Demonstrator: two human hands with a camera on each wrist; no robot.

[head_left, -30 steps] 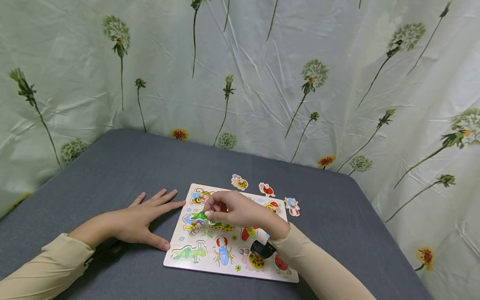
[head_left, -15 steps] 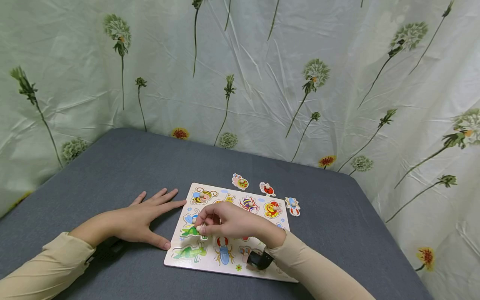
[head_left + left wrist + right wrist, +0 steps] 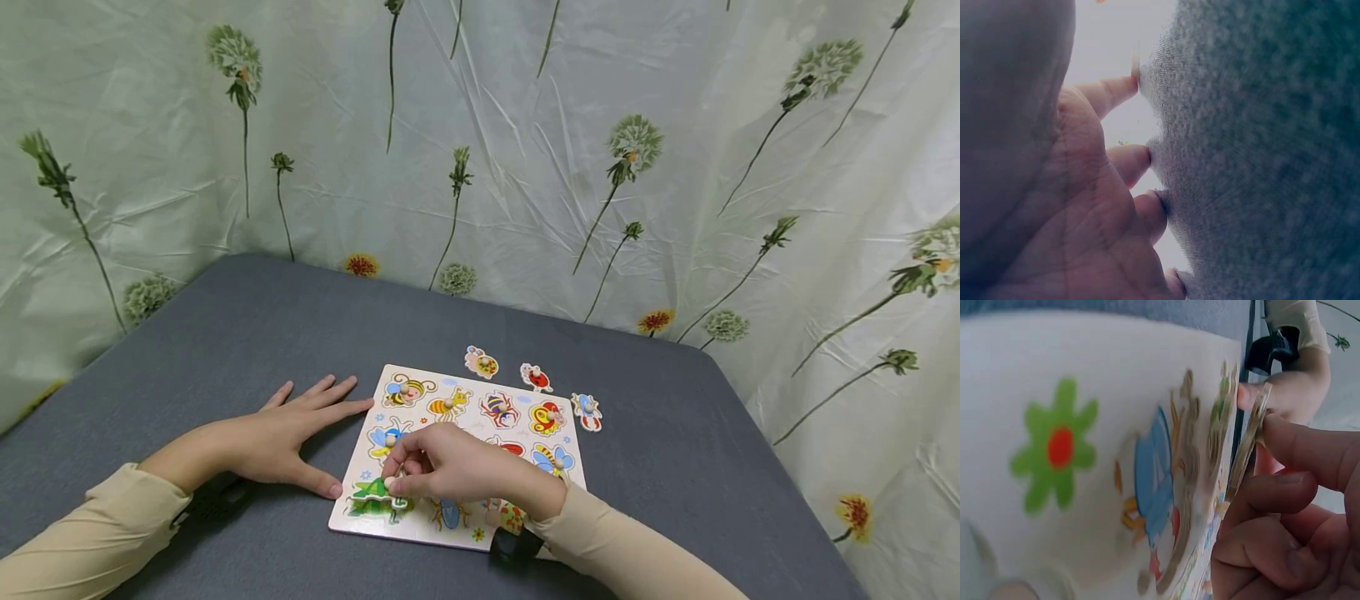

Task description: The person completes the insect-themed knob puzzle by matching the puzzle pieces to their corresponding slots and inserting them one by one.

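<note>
My right hand [image 3: 453, 462] pinches the knob of a green grasshopper puzzle piece [image 3: 367, 492]. The piece is close over the grasshopper recess at the near left of the wooden insect puzzle board [image 3: 341, 522], and overlaps it in the head view. Seen edge-on in the right wrist view, the thin piece [image 3: 1249, 440] stands above the board's surface. My left hand [image 3: 281, 442] rests on the table with spread, straight fingers, thumb and forefinger at the board's left edge. Its fingertips press the grey cloth in the left wrist view.
Beyond the board lie three loose knobbed pieces: a snail [image 3: 482, 362], a ladybug [image 3: 536, 377] and a blue beetle [image 3: 587, 412]. Several pieces sit in the board, among them a bee [image 3: 403, 392] and a spider [image 3: 498, 409]. A flowered curtain [image 3: 525, 167] hangs behind the table [image 3: 300, 325].
My right hand has carried the grasshopper piece toward me and slightly left, from over the middle row to the near left recess. The left hand stays put.
</note>
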